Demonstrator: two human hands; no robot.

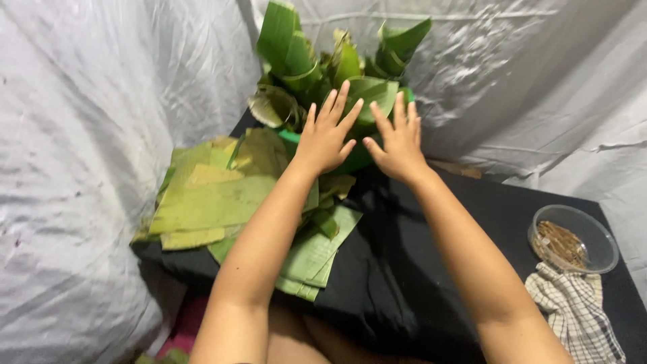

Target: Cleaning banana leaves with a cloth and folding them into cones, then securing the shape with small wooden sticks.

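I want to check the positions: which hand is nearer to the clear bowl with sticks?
Right. The right hand is far up-left of the clear bowl; the left hand is further left still.

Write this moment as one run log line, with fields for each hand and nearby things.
left hand: open, over rolled leaf cones | right hand: open, same | green basket | flat leaves left | bowl, checked cloth right

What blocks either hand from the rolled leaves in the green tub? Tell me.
Nothing visible. The left hand and right hand, both spread open, are right at the rolled leaves in the tub, with no object between them.
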